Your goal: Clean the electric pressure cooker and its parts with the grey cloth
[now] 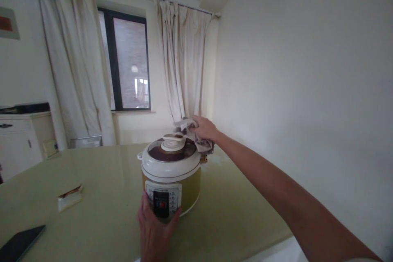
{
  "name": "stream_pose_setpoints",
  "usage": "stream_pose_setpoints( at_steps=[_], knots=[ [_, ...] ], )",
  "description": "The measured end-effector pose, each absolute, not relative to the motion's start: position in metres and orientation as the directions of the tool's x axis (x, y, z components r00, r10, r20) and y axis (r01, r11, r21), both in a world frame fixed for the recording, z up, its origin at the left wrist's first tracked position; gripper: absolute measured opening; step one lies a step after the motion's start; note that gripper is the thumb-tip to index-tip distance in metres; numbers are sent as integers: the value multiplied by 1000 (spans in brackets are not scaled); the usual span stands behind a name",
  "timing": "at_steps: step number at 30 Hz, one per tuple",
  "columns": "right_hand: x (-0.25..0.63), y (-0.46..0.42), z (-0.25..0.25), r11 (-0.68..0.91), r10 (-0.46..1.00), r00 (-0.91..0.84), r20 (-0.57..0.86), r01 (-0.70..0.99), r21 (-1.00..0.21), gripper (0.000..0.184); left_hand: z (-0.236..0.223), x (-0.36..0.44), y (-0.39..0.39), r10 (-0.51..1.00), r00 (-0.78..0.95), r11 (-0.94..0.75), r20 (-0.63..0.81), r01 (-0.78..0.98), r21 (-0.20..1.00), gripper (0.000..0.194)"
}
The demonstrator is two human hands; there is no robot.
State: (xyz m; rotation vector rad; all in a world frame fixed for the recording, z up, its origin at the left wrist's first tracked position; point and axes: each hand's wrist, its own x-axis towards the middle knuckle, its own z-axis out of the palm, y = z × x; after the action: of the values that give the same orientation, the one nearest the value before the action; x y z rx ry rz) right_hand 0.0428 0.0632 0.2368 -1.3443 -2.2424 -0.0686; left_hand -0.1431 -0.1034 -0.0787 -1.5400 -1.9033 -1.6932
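Observation:
A white and olive-green electric pressure cooker (171,170) stands upright on the table, its lid on and a control panel facing me. My left hand (155,223) is at the lower front of the cooker, thumb and fingers braced on either side of the panel. With my right arm stretched forward, my right hand (205,128) grips a crumpled greyish cloth (201,142). The cloth lies against the right rear edge of the lid, beside the lid's handle (172,141). Fingertips of the right hand are partly hidden in the cloth.
The pale green table (101,180) carries a small whitish packet (70,198) on the left and a dark flat device (21,243) at the near left corner. A white wall (291,69) runs along the right. Curtains (187,61) and a window are behind; a white cabinet (20,143) stands far left.

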Motion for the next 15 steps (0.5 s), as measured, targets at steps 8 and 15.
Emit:
stream_pose_setpoints(
  at_steps=[8,15],
  knots=[
    [26,3,165,448,763,-320,562,888,-104,45,-81,-140,-101,544,-451,-233,707,729,644,127],
    [-31,-28,179,729,520,-639,566,677,95,45,-79,-138,-99,522,-420,-249,743,757,603,129]
  ],
)
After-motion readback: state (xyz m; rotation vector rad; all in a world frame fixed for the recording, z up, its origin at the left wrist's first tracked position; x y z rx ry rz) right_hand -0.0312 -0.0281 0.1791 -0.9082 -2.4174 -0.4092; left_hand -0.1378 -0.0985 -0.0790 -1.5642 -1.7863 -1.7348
